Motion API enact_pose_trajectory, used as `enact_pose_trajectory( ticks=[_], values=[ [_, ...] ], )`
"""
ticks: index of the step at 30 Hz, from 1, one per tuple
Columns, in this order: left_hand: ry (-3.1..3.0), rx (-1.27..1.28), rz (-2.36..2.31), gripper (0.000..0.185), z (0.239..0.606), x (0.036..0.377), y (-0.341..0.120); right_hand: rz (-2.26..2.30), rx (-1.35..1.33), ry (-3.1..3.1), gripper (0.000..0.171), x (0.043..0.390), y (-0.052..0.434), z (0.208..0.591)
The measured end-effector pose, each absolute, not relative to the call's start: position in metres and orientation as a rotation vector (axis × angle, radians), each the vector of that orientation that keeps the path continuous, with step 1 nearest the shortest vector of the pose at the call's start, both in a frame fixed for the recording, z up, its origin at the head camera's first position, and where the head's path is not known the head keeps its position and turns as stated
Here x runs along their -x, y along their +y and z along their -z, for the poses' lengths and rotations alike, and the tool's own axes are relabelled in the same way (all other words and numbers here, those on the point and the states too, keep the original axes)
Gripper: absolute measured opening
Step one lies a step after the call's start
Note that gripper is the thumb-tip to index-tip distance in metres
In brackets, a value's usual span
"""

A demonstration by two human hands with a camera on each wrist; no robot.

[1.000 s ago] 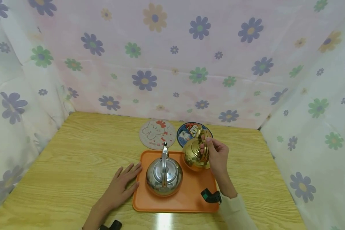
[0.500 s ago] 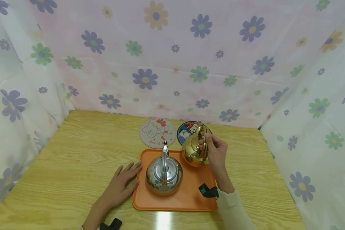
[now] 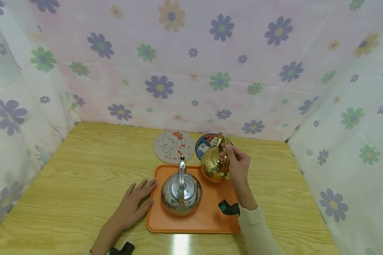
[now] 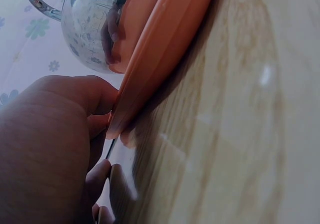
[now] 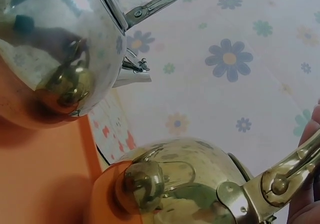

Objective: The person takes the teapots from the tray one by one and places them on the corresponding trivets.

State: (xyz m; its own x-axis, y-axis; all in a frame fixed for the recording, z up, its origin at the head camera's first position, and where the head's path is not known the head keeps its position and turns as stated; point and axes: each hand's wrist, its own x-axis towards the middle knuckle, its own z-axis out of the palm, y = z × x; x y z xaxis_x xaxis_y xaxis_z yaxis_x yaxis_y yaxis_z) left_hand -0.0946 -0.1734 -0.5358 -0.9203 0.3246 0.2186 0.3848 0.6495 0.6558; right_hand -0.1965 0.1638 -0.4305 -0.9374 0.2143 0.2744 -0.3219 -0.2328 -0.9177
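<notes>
Two kettles in play: I've got the right hand (image 3: 239,166) curled round the handle of the gold kettle (image 3: 212,164), held just off the far right corner of the orange tray (image 3: 194,225), centre of frame. Left hand (image 3: 132,205) lies flat, fingers straight, on the table (image 3: 83,170) w/ fingertips at the tray's left rim. To do this well I'd keep the kettle level, wrist steady, clear of the silver kettle (image 3: 181,193) beside it. Tray contents: silver kettle only, sitting centre-left. Can't tell what's inside either kettle, lids on. Rabbit mat (image 3: 173,147) & blue mat (image 3: 204,143) sit behind the tray.
</notes>
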Motion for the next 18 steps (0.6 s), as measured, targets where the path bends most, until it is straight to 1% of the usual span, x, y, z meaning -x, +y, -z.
enact_pose_trajectory(
  ticks=[7,13,18],
  values=[
    [-2.775,0.597,1.136,0.053,0.535,0.094,-0.173,-2.229,-0.109,-1.720,0.038,0.200,0.163,0.428],
    [-2.772,0.601,1.126,0.053,0.534,0.093,-0.174,-2.251,-0.092,-1.719,0.039,0.204,0.164,0.428],
    [-2.772,0.600,1.127,0.053,0.534,0.093,-0.173,-2.255,-0.084,-1.720,0.045,0.208,0.165,0.428]
  ],
)
